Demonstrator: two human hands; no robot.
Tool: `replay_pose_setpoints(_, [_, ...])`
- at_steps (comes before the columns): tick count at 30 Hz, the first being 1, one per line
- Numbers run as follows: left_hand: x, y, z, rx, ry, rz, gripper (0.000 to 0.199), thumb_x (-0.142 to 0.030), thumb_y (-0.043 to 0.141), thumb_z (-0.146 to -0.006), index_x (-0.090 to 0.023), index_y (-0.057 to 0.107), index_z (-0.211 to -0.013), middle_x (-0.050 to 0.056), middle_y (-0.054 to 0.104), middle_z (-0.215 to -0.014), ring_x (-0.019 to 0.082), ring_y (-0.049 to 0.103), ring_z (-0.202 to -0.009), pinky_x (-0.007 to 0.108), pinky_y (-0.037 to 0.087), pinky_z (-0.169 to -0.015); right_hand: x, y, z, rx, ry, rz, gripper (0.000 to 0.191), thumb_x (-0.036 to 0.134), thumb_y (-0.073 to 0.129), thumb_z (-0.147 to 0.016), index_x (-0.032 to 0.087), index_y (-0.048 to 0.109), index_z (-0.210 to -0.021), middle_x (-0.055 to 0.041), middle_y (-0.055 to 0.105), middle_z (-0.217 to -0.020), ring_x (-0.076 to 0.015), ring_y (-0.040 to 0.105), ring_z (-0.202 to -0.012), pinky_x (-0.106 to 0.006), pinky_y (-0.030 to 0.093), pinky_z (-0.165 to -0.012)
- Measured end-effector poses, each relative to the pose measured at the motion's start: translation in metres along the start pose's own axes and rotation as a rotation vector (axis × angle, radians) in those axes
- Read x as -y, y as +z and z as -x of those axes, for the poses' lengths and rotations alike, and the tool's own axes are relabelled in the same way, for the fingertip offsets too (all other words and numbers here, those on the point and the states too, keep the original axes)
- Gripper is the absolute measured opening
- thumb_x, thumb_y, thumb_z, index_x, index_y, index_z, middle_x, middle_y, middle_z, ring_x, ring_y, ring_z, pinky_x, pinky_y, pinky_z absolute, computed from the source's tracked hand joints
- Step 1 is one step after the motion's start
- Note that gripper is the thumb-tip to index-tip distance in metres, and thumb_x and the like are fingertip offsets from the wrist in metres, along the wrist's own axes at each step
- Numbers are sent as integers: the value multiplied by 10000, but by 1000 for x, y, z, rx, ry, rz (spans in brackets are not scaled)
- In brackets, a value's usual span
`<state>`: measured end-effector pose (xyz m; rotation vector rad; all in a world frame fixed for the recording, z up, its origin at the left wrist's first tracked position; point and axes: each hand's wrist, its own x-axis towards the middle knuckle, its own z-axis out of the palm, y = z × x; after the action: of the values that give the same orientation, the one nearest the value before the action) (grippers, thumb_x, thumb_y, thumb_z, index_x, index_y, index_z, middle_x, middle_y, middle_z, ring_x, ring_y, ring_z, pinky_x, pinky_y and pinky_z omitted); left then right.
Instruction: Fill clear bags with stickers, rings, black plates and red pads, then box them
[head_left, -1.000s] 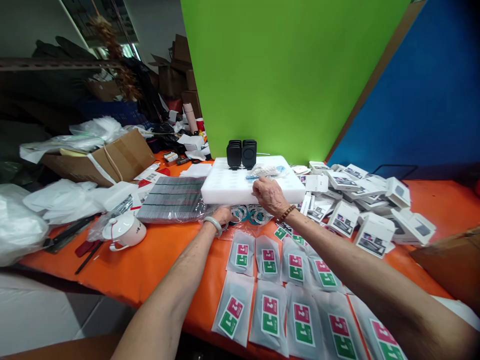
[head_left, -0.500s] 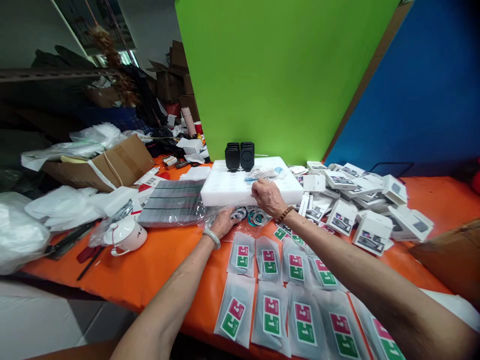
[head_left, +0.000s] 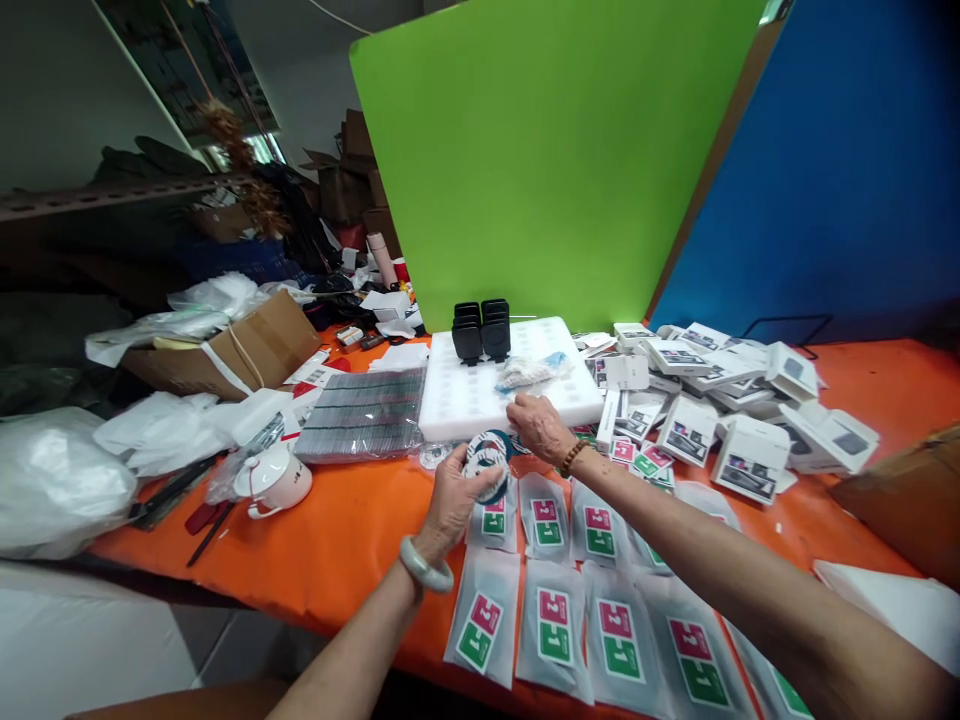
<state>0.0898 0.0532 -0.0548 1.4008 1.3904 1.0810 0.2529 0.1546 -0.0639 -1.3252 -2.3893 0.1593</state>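
My left hand (head_left: 448,500) is closed round a small stack of round ring-shaped discs (head_left: 486,462), dark teal and white with printed lettering. My right hand (head_left: 541,430) is at the front edge of a white foam tray (head_left: 465,405), its fingers curled together; what they pinch, if anything, is hidden. Between the hands, part of another dark teal piece shows. A clear bag with small white and blue contents (head_left: 532,370) lies on the foam. Behind it stand several black square holders (head_left: 480,330). Frosted pouches with pink and green cards (head_left: 555,625) lie in rows below my hands.
A plastic-wrapped stack of grey flat pieces (head_left: 364,415) lies left of the foam, with a white lidded cup (head_left: 279,480) beyond it. White printed boxes (head_left: 686,430) are heaped at right. A green panel (head_left: 555,170) rises behind the orange table (head_left: 352,520).
My left hand has come up from beside the foam's front edge, toward me, with the ring-shaped discs in it. The right hand remains near the foam's front edge. The camera view has shifted slightly.
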Motion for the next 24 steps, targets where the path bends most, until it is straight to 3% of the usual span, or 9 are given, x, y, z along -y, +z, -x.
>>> replay_pose_setpoints(3, [-14,11,28,38,-245,534,481,-287,785,-614,-164,592,-1038,40,688,-930,176,641,-770,305,534,-737,5,-13,16,19,-5,-104,61,142,554,-837,136,614,-848,-70,605,-868,-165,521,-758,-281,361,-707])
replay_pose_setpoints(5, [-22,17,43,39,-356,747,510,-215,818,-575,-162,587,-1027,41,686,-906,164,643,-723,298,545,-705,12,-31,34,25,76,-393,144,270,517,-893,151,596,-876,-35,597,-821,-144,527,-724,-266,394,-688])
replay_pose_setpoints(8, [-32,28,64,92,-445,847,516,-189,809,-603,-150,555,-1050,68,688,-891,193,667,-682,336,568,-672,27,-60,75,86,239,-989,282,427,492,-898,161,586,-882,-7,579,-777,-130,534,-703,-268,432,-679])
replay_pose_setpoints(11, [-39,44,85,184,-500,842,564,-173,803,-610,-146,518,-1095,86,691,-890,242,695,-694,359,579,-657,43,-73,123,127,310,-1252,295,443,646,-792,165,604,-879,-5,590,-798,-122,532,-702,-261,435,-673])
replay_pose_setpoints(17, [-35,82,126,249,-622,856,504,-149,765,-666,-121,524,-1108,107,702,-891,254,702,-725,321,575,-622,56,-60,203,-32,594,-1305,286,405,757,-673,168,616,-749,20,570,-695,-122,510,-656,-258,420,-633])
replay_pose_setpoints(20, [-35,94,139,227,-712,927,364,-256,700,-775,-80,578,-1070,122,707,-846,242,698,-700,311,568,-617,57,-59,230,-33,654,-1291,305,445,727,-692,166,667,-801,-13,627,-750,-152,550,-704,-283,443,-674])
replay_pose_setpoints(24, [-37,105,151,290,-759,950,358,-323,632,-845,-61,607,-1088,137,710,-816,240,694,-685,297,553,-592,56,-63,257,-30,671,-1290,334,460,697,-721,172,706,-889,-52,666,-876,-189,588,-810,-307,467,-730])
